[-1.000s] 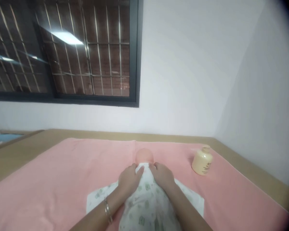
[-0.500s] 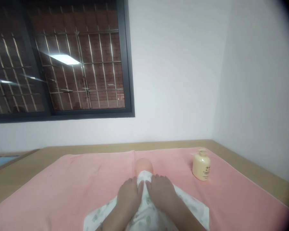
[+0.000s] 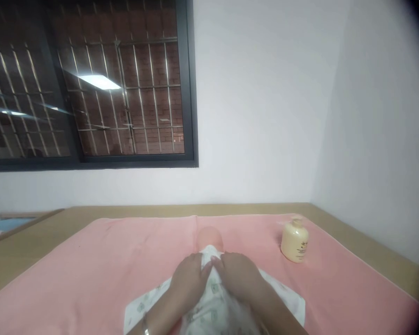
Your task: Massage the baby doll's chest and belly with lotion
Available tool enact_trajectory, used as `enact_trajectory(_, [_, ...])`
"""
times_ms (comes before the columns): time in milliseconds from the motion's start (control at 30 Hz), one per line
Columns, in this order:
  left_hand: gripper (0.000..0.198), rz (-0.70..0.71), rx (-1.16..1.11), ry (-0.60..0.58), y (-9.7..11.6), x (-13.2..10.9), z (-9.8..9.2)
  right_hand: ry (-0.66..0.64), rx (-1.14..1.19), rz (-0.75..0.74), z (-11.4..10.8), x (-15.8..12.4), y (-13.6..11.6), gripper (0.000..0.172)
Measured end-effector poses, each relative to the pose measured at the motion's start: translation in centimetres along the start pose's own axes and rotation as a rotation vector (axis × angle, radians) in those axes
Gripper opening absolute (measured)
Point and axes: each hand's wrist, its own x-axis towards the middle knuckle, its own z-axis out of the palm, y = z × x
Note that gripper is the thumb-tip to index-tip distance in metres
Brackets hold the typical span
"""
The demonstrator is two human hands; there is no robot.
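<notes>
A doll lies on a pink towel [image 3: 91, 265], wrapped in a white printed cloth [image 3: 282, 298]; only its bare head [image 3: 209, 237] shows at the far end. My left hand [image 3: 188, 281] rests on the left side of the wrapped chest, fingers lying flat and pointing toward the neck. My right hand [image 3: 239, 274] presses on the right side, fingers flat and close together, meeting the left hand at the cloth's top edge. A bracelet sits on my left wrist [image 3: 145, 326]. Neither hand grips anything that I can see.
A cream-coloured pump bottle [image 3: 294, 242] stands on the towel to the right of the doll. The towel covers a tan surface [image 3: 38, 232] set in a room corner. White walls rise behind and right; a barred window [image 3: 91, 83] is upper left.
Both hands have drawn closer together over the doll's chest. The view has shifted slightly; the bottle and doll have not moved.
</notes>
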Motion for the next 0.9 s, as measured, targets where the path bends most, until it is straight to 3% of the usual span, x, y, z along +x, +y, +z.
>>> enact_trajectory(300, [0.050,-0.018,0.217,0.135,1.3,-1.4,2.4,0.110,-0.068,0.092,3.4,3.4,2.4,0.058])
enact_trajectory(500, [0.055,-0.078,-0.006,0.041,-0.4,0.4,1.3,0.125,-0.113,0.127,2.7,1.9,0.0,0.055])
enact_trajectory(600, [0.057,-0.108,-0.009,0.024,-0.5,0.6,1.1,0.157,-0.123,0.134,2.7,1.6,-0.7,0.050])
enact_trajectory(800, [0.051,-0.039,0.221,0.108,1.6,-1.3,2.0,0.069,-0.008,0.210,3.5,3.5,1.9,0.048])
enact_trajectory(900, [0.051,-0.052,0.218,0.096,1.6,-1.3,1.9,0.056,-0.009,0.201,3.4,3.6,2.4,0.054])
